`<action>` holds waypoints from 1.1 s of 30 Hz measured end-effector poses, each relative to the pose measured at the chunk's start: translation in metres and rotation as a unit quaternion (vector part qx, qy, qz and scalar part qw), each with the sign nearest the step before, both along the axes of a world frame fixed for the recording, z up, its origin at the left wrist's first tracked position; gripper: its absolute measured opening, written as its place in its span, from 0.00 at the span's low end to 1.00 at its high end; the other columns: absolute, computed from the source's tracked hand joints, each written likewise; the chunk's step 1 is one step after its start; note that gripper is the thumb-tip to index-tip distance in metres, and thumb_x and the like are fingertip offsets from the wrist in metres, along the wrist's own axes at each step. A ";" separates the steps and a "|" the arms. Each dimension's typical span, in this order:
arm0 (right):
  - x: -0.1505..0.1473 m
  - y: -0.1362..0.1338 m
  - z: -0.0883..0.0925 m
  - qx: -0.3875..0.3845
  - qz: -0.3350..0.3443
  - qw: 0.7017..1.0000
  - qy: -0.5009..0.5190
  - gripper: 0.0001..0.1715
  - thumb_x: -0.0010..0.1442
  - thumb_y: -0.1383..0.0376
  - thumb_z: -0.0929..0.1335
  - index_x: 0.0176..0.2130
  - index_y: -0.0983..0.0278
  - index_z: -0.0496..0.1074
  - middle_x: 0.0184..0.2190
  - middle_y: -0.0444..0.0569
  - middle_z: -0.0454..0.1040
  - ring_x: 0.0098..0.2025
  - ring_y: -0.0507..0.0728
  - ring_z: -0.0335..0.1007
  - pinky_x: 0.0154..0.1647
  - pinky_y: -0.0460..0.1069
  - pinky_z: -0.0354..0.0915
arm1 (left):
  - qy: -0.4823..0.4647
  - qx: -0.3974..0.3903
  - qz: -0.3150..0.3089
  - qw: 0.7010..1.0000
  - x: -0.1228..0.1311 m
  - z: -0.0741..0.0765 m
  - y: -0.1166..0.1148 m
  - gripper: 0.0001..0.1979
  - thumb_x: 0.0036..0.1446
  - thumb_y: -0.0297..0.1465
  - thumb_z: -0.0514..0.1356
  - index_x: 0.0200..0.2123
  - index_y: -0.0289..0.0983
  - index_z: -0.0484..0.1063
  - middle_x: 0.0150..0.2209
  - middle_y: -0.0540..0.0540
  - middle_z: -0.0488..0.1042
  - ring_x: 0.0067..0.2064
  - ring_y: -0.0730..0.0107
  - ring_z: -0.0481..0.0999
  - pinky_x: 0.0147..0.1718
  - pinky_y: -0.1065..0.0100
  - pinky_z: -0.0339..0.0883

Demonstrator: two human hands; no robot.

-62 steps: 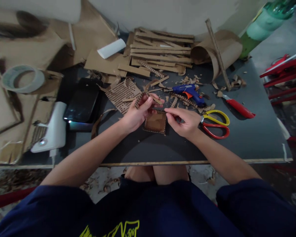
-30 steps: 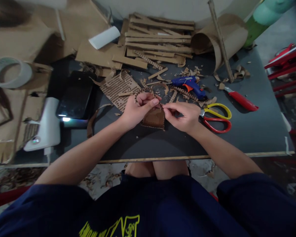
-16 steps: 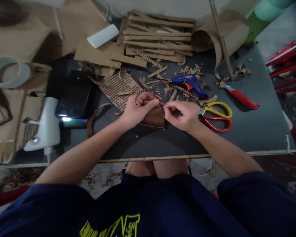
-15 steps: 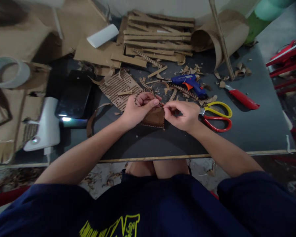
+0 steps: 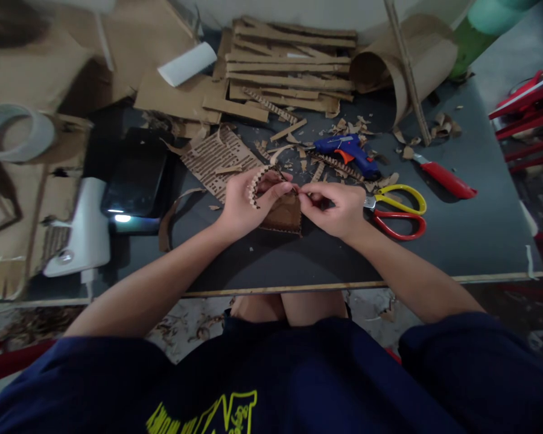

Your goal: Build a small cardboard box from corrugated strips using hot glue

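Both hands meet over a small brown cardboard piece (image 5: 283,216) edged with a corrugated strip. My left hand (image 5: 248,202) is closed on a corrugated cardboard strip (image 5: 254,188), whose ridged loop curves over the fingers and runs to the piece's upper right corner. There my right hand (image 5: 332,208) pinches the strip's end between thumb and forefinger, touching the piece's edge. Just right of that hand lie scissors (image 5: 400,211) with one yellow and one red handle. A blue glue gun (image 5: 346,154) with an orange trigger rests behind it, among cardboard scraps.
A ridged cardboard sheet (image 5: 217,160) lies behind my left hand. Stacked cardboard strips (image 5: 292,66) and a rolled sheet (image 5: 402,66) stand at the back. A red-handled knife (image 5: 447,179) is at right. To the left are a black phone (image 5: 136,175), a white device (image 5: 81,232) and a tape roll (image 5: 15,132).
The corrugated strip's loop now bulges up more over my left fingers, its ridged side facing me. Both hands have shifted only slightly and keep their pinch at the corner.
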State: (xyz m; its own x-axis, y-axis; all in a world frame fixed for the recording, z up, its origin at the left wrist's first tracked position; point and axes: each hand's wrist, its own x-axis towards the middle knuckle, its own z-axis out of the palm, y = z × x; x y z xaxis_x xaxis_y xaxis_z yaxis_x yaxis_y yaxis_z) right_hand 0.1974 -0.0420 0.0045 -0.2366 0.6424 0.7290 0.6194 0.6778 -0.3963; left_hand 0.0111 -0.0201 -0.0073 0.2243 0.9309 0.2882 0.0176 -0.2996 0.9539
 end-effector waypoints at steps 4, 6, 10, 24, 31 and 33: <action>0.000 -0.001 -0.001 -0.011 -0.016 1.000 -0.015 0.04 0.55 0.70 0.70 0.32 0.66 0.78 0.20 0.41 0.76 0.21 0.48 0.71 0.25 0.42 0.67 | 0.064 0.019 0.020 0.998 0.000 0.005 -0.002 0.21 0.56 0.49 0.66 0.38 0.35 0.78 0.34 0.45 0.83 0.34 0.70 0.83 0.34 0.74 0.77; 0.001 -0.001 -0.002 -0.015 -0.024 0.999 -0.024 0.04 0.55 0.69 0.70 0.32 0.65 0.78 0.20 0.41 0.76 0.21 0.49 0.72 0.24 0.42 0.66 | 0.090 0.035 0.028 0.995 0.000 0.005 -0.002 0.21 0.56 0.49 0.65 0.37 0.35 0.78 0.34 0.45 0.83 0.34 0.70 0.83 0.35 0.74 0.76; 0.001 -0.002 -0.004 -0.011 -0.029 0.998 -0.049 0.05 0.56 0.68 0.70 0.31 0.64 0.78 0.20 0.41 0.76 0.22 0.49 0.73 0.25 0.43 0.66 | 0.119 0.062 0.031 0.991 -0.003 0.005 -0.003 0.19 0.57 0.47 0.66 0.38 0.35 0.79 0.34 0.45 0.83 0.35 0.69 0.83 0.36 0.74 0.76; 0.001 0.001 -0.010 -0.010 -0.046 0.995 -0.089 0.09 0.57 0.68 0.67 0.31 0.64 0.78 0.18 0.39 0.73 0.21 0.49 0.71 0.24 0.43 0.62 | 0.216 0.128 0.058 0.966 -0.002 0.001 -0.005 0.16 0.62 0.43 0.62 0.40 0.36 0.79 0.35 0.47 0.83 0.35 0.73 0.83 0.36 0.78 0.73; 0.002 0.000 -0.011 -0.035 -0.033 0.994 -0.096 0.09 0.56 0.68 0.67 0.31 0.63 0.78 0.19 0.38 0.75 0.21 0.48 0.70 0.25 0.43 0.61 | 0.164 0.093 0.048 0.981 0.000 -0.001 -0.003 0.17 0.59 0.45 0.64 0.37 0.35 0.79 0.34 0.44 0.83 0.33 0.70 0.82 0.33 0.76 0.74; 0.003 0.001 -0.011 -0.030 -0.019 0.996 -0.087 0.08 0.56 0.67 0.67 0.31 0.62 0.78 0.18 0.37 0.73 0.20 0.47 0.69 0.25 0.42 0.62 | 0.166 0.083 0.058 0.981 0.001 -0.002 -0.004 0.17 0.59 0.45 0.64 0.37 0.35 0.79 0.34 0.44 0.83 0.34 0.70 0.83 0.34 0.75 0.74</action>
